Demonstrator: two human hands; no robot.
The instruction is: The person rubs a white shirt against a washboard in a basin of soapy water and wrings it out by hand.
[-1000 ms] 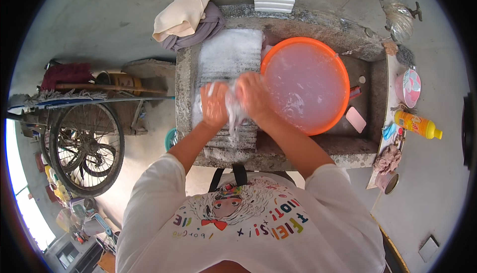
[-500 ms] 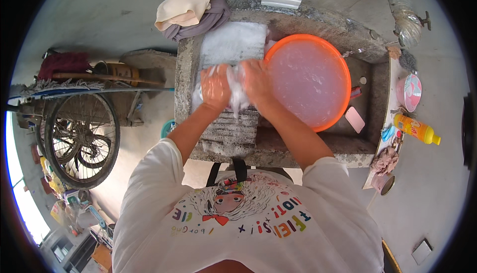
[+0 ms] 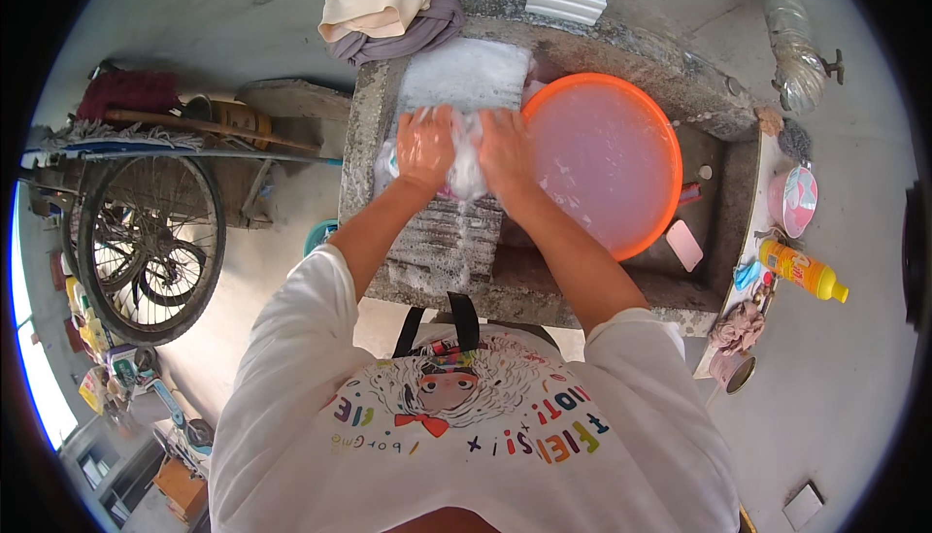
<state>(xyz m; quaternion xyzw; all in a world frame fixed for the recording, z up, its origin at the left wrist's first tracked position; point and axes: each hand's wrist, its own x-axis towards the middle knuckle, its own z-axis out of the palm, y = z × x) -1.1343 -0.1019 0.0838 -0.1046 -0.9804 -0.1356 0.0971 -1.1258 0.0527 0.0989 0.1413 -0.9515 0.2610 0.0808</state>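
A wet, foam-covered cloth (image 3: 467,169) lies bunched on a ribbed stone washboard (image 3: 437,253). My left hand (image 3: 425,148) is closed on its left side, and my right hand (image 3: 506,150) grips the right side close by. White suds coat the cloth and both sets of fingers, hiding most of the fabric. Foam also covers the far part of the board. Just right of my right hand stands an orange basin (image 3: 677,159) of cloudy, sudsy water.
Board and basin are in a concrete sink (image 3: 714,285). A pink soap-like bar (image 3: 684,246) lies in its right side. Folded cloths (image 3: 383,4) rest on the far left corner. A yellow bottle (image 3: 798,269) and a pink tub (image 3: 793,201) line the right. A bicycle wheel (image 3: 150,251) stands left.
Both hands have shifted a little farther from me along the washboard, still holding the soapy cloth. The whole view has moved slightly.
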